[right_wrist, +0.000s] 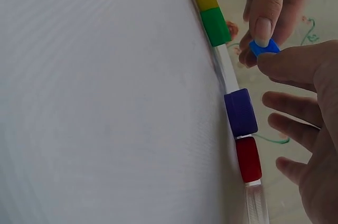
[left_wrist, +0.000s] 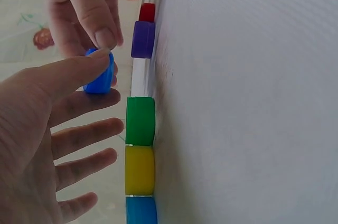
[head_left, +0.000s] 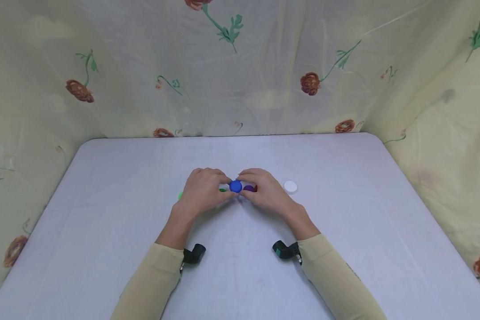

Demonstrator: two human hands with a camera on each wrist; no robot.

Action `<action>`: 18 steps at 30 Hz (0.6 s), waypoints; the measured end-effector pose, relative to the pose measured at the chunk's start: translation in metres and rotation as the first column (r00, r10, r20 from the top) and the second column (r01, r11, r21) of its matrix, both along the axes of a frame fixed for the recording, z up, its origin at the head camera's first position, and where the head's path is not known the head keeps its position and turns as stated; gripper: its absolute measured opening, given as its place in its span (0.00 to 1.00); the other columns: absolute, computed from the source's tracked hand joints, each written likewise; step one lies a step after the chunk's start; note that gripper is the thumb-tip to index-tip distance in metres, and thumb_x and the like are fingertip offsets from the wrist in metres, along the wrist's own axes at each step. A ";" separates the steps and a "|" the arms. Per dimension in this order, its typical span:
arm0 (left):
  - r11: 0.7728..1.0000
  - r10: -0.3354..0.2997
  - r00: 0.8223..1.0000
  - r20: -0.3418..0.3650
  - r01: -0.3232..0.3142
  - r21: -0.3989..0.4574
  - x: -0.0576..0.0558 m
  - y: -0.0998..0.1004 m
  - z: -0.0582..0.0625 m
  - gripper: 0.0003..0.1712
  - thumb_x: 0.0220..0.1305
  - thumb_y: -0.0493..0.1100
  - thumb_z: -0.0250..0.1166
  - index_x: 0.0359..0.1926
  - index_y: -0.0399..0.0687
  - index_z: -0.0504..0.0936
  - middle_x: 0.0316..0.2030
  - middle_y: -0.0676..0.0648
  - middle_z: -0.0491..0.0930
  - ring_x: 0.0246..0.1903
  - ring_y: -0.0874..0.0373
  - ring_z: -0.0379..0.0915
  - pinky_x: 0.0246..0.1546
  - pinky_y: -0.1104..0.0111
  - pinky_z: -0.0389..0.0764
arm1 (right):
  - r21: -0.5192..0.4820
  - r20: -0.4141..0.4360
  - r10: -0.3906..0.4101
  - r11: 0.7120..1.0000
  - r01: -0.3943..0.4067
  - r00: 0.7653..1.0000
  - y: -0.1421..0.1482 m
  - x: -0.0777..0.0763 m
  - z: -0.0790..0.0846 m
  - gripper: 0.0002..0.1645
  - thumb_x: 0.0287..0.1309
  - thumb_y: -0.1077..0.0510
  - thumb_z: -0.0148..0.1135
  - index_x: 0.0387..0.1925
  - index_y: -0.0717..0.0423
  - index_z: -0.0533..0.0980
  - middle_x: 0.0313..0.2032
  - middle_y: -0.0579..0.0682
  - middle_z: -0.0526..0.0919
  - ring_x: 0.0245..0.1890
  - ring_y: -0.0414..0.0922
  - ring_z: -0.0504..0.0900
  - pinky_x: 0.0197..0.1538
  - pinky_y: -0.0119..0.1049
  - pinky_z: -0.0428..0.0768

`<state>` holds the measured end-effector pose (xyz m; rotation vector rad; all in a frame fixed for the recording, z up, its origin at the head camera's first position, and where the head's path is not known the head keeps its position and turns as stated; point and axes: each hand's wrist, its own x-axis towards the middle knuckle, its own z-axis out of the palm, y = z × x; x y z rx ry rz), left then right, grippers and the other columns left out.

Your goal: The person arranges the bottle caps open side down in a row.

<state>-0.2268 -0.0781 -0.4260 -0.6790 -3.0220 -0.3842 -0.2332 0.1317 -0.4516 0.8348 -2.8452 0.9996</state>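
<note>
Between both hands a blue bottle cap is held up over the table. My left hand pinches it from the left with thumb and forefinger, its other fingers spread apart. From the opposite side, my right hand pinches the same cap between thumb and fingers. In the left wrist view, a green cap, a yellow cap and another blue cap line up near the left hand. A purple cap and a red cap sit side by side near the right hand.
A white cap lies on the table just right of the right hand. Part of a bright green cap shows left of the left hand. Flowered cloth hangs behind the table and along its sides.
</note>
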 end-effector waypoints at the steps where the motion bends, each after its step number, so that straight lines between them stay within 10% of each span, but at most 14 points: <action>1: 1.000 0.001 1.000 0.001 -0.001 -0.003 0.000 0.000 0.000 0.22 0.61 0.66 0.66 0.48 0.61 0.88 0.51 0.55 0.85 0.54 0.53 0.79 0.62 0.52 0.72 | 0.003 -0.012 0.000 1.000 0.000 1.000 0.000 0.000 0.000 0.21 0.60 0.54 0.69 0.55 0.52 0.81 0.58 0.51 0.82 0.63 0.51 0.76 0.68 0.49 0.72; 18: 1.000 -0.005 1.000 -0.013 0.005 -0.028 0.000 0.002 0.000 0.22 0.59 0.65 0.68 0.50 0.63 0.88 0.52 0.56 0.85 0.58 0.54 0.78 0.64 0.52 0.70 | 0.040 -0.038 -0.009 0.999 0.011 0.999 0.000 0.004 0.002 0.21 0.60 0.52 0.69 0.54 0.49 0.82 0.59 0.50 0.80 0.66 0.52 0.73 0.70 0.51 0.70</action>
